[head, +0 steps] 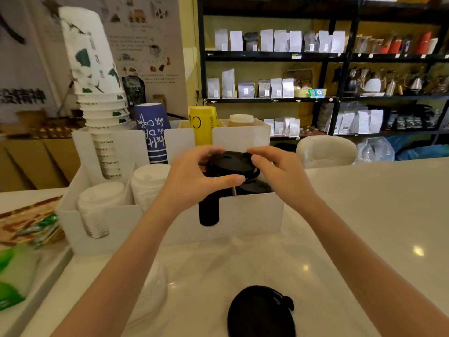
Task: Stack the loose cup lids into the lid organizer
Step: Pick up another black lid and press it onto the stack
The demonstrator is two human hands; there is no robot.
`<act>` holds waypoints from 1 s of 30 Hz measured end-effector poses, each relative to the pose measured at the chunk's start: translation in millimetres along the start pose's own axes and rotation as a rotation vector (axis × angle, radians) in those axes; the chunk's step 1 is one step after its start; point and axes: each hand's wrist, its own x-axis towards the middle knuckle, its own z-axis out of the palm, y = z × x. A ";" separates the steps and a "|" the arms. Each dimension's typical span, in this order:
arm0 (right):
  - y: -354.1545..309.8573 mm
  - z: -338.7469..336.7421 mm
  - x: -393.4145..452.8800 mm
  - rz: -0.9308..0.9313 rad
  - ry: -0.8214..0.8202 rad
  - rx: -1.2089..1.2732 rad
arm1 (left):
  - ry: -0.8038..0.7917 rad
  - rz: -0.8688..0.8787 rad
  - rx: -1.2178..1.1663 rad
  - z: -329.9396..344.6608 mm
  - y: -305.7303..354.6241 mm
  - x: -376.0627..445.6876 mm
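Observation:
A white lid organizer (252, 215) stands on the white counter in front of me. Both hands hold a black cup lid (230, 162) level above its right-hand compartment: my left hand (194, 178) grips the lid's left and front edge, my right hand (277, 166) its right edge. Under the lid, a stack of black lids (209, 212) shows through the front slot, and another black lid (257, 187) lies deeper in the compartment. Two stacks of white lids (97, 207) (148, 181) fill the left compartments. A loose black lid (261, 312) and a loose white lid (155, 288) lie near me.
Behind the lid slots stand stacks of paper cups: white and green (97, 93), blue (153, 135), yellow (202, 127). A tray with green packets (14, 271) sits at the left. A white chair back (325, 152) rises beyond the counter; black shelves (340, 57) hold bags.

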 end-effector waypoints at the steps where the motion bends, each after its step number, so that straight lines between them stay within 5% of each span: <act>1: -0.3 4.0 4.8 -0.009 0.000 0.010 | 0.019 0.005 0.000 -2.9 -2.5 2.0; 12: 9.3 50.4 36.5 -0.004 -0.071 0.198 | 0.219 -0.024 0.147 -7.3 -39.8 24.3; 30: 18.1 56.7 39.6 0.030 -0.113 0.247 | 0.134 -0.100 0.149 -7.1 -43.6 24.4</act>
